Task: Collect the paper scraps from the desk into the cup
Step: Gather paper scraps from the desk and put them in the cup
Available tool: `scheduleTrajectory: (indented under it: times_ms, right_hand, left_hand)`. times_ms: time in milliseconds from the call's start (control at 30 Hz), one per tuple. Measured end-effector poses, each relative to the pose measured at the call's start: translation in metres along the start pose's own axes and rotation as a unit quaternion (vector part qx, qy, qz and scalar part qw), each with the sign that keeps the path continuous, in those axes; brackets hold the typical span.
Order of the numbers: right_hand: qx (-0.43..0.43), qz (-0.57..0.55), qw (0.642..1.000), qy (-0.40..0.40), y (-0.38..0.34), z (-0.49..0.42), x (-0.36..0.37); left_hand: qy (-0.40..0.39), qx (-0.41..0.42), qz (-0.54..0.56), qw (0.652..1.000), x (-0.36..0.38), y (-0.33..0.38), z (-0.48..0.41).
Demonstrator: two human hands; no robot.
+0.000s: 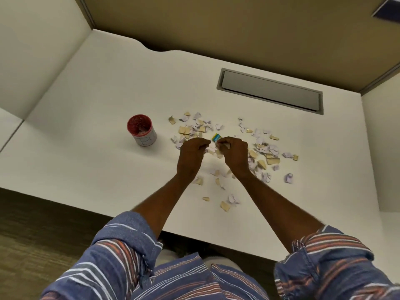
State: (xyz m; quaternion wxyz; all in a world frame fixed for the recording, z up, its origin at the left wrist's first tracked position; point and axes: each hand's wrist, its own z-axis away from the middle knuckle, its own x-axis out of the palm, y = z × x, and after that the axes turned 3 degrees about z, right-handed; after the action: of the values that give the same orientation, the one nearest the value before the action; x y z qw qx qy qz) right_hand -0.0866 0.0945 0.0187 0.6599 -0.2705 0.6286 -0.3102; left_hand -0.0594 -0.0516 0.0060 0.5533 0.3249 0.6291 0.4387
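Several torn paper scraps (263, 148), pale lilac and tan, lie scattered over the white desk (97, 148). A small cup (142, 130) with a red inside and a white label stands upright to the left of the pile, with a few scraps in it. My left hand (191, 155) and my right hand (234, 154) hover close together over the middle of the pile, both with fingers curled. Pale scraps show between the fingertips of each hand. A small blue and yellow piece (216, 137) lies just beyond my fingertips.
A grey cable hatch (270, 90) is set into the desk at the back right. Partition walls enclose the desk at the left, back and right. The desk's front edge runs just below my forearms, with floor (32, 234) at lower left.
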Motion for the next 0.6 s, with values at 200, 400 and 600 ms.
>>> scheduleTrajectory:
  times_ms: [200,400,600]
  right_hand:
    - [-0.011,-0.073,0.996,-0.047,-0.073,-0.022,0.034]
    - [-0.023,-0.115,0.988,-0.099,-0.147,-0.033,0.083]
    - [-0.036,-0.052,0.991,-0.119,-0.192,-0.047,0.124]
  left_hand:
    - [0.088,-0.014,0.063,0.994,-0.060,0.007,-0.019]
    - [0.170,-0.026,0.054,0.984,-0.134,-0.013,-0.044]
    - [0.214,-0.063,0.035,0.974,-0.179,-0.034,-0.059]
